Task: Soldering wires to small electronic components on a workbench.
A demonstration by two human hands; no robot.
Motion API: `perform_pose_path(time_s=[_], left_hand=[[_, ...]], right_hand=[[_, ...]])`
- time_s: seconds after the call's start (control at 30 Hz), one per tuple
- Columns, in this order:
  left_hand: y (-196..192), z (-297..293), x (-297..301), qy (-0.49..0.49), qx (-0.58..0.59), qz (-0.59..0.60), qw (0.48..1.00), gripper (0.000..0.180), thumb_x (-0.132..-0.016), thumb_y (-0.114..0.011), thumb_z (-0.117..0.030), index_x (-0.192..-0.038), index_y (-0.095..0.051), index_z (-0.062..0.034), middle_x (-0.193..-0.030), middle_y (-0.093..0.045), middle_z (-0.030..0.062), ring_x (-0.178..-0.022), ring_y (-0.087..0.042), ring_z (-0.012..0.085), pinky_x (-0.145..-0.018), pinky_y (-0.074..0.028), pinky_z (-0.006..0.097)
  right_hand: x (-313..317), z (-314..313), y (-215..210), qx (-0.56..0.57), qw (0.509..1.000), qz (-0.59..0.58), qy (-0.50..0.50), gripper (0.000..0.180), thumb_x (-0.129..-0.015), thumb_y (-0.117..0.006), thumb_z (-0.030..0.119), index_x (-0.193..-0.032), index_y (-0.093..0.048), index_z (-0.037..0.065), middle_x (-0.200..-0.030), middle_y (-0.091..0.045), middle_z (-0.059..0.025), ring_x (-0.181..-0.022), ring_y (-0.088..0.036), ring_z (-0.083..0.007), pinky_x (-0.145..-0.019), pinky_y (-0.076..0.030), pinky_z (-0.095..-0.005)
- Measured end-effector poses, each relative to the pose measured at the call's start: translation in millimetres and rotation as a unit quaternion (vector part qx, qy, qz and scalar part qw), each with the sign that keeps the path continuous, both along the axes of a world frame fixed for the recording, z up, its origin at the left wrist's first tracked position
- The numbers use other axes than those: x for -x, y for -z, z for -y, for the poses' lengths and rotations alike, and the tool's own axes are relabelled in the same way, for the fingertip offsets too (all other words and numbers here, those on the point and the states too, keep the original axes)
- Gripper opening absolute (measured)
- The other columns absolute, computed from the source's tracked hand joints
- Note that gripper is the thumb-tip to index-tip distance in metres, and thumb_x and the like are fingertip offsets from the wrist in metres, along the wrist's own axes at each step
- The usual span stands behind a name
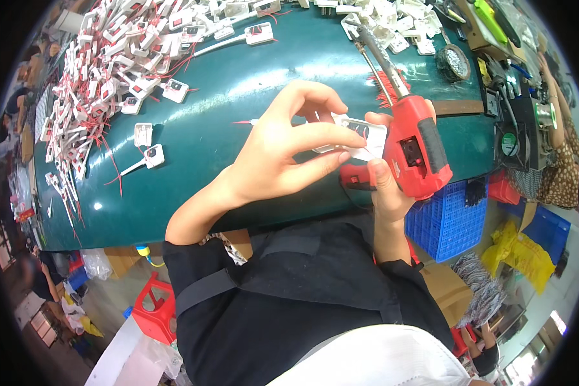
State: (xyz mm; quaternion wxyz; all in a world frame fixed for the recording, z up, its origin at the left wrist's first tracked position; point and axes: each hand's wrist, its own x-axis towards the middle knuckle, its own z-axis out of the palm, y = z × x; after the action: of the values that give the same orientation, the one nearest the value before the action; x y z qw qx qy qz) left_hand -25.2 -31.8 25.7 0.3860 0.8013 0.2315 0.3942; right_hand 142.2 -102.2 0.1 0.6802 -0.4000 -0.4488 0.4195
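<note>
A small white plastic housing (376, 137) with a rim lies open side up between my hands, over the table's near edge. My left hand (280, 145) reaches across it, index finger and thumb pinched at a thin red wire by its opening. My right hand (392, 193) grips the housing's right end with thumb and fingers. That same hand also carries a red soldering gun (405, 145), its long metal tip pointing away from me. The gun's body hides part of the right hand. A red wire end (243, 122) sticks out left of my left hand.
White housings with red wires (119, 58) heap up on the green table (238, 83) at the left. White plastic parts (392, 22) pile at the back. A round dish (453, 62), a solder spool (545, 116) and a fan (509, 143) stand right. Below is a blue crate (450, 219).
</note>
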Motion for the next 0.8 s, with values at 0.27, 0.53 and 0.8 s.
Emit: perform_pose_path(time_s=[0.27,0.53,0.8], left_hand=[[-14.2,-14.8,6.9,0.059,-0.135,-0.082,0.986,0.020,-0.068,-0.076,-0.006,-0.087,-0.069,-0.0089,-0.101,-0.056,0.0073,-0.086,-0.057,0.0184,-0.068,-0.048,0.028],[-5.9,-8.1,6.4,0.135,-0.044,-0.059,0.988,0.007,-0.081,-0.062,-0.006,-0.084,-0.056,-0.0041,-0.117,-0.047,0.0163,-0.104,-0.050,0.0262,-0.087,-0.043,0.036],[18.0,20.1,-1.6,-0.114,0.075,0.027,0.990,0.007,-0.085,-0.057,-0.003,-0.090,-0.053,-0.0005,-0.091,-0.057,0.0114,-0.071,-0.057,0.0174,-0.061,-0.046,0.028]], right_hand=[[-1.5,4.1,3.2,-0.009,0.995,0.093,-0.035,0.097,-0.074,-0.076,0.019,-0.141,-0.009,-0.001,-0.114,-0.054,-0.0165,-0.106,-0.055,-0.0253,-0.091,-0.045,-0.0371],[11.9,10.0,-2.1,0.041,0.994,0.090,0.039,0.093,-0.074,-0.074,0.029,-0.141,-0.015,0.000,-0.110,-0.054,-0.0162,-0.102,-0.054,-0.0246,-0.090,-0.041,-0.0369],[19.9,23.7,16.0,-0.028,0.975,0.219,0.036,0.065,-0.078,-0.072,0.026,-0.125,-0.038,-0.004,-0.109,-0.053,-0.0117,-0.099,-0.049,-0.0200,-0.088,-0.039,-0.0332]])
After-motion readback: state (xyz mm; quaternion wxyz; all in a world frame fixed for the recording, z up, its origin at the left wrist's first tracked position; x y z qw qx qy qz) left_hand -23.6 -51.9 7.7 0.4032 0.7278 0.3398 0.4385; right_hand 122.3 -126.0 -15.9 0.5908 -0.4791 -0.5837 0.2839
